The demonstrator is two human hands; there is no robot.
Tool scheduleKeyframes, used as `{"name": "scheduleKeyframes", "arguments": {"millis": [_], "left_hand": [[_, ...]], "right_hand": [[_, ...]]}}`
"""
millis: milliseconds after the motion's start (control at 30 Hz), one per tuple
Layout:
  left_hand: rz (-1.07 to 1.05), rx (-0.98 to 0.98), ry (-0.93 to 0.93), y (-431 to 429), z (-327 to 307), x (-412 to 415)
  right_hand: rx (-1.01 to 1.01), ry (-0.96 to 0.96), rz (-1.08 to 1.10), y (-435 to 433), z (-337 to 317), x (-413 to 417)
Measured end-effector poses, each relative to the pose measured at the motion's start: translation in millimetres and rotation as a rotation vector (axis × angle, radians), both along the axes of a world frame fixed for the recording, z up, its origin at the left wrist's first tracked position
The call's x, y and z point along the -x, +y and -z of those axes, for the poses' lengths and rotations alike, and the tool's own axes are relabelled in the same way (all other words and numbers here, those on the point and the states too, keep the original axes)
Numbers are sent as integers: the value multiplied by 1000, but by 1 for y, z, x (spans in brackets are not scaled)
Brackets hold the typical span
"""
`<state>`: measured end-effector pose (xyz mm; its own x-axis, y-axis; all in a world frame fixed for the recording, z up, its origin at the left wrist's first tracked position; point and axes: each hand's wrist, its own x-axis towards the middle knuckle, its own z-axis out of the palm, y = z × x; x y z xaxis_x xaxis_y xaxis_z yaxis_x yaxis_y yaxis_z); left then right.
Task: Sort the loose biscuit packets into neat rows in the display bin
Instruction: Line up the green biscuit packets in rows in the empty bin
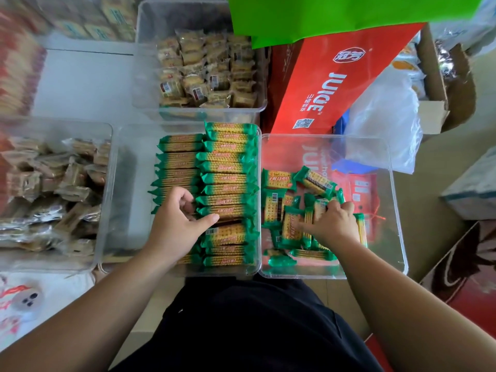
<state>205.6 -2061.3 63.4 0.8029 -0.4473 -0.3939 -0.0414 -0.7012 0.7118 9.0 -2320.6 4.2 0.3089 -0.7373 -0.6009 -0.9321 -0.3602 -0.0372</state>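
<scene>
The display bin (126, 210), of clear plastic, stood directly before the person. Two rows of green-ended biscuit packets (228, 181) filled its right part, laid edge-on; its left part was bare. The near ends of both rows were covered by the left hand (179, 218) and forearm.

The left hand lay on the rows, fingers curled down into the seam between them, thumb extended onto a packet of the right row. The fingertips were hidden among the wrappers, so it could not be determined whether the hand held a packet.

Touching the display bin on the right stood a second clear bin (386, 232) holding the loose packets (290, 229) in a jumbled heap. The right hand (332, 224) was in that heap, fingers curled over the tops of several upright packets and gripping them; the count under the palm was not legible.

Print on the wrappers was too small to read. The clear bin at left (107, 183) and its brownish contents were blurred. A red carton (330, 84) beyond was partly covered by a green sheet (322, 14), itself cut off at the frame's top.
</scene>
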Motion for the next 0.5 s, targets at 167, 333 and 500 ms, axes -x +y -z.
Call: {"name": "scheduleKeyframes", "arguments": {"millis": [167, 333, 500], "left_hand": [[152, 34, -33, 14, 4, 5], [373, -23, -89, 26, 5, 7], [423, -21, -246, 26, 7, 8]], "right_hand": [[-6, -33, 26, -3, 9, 4], [-26, -247, 124, -1, -10, 7], [-54, -448, 135, 6, -27, 8]]}}
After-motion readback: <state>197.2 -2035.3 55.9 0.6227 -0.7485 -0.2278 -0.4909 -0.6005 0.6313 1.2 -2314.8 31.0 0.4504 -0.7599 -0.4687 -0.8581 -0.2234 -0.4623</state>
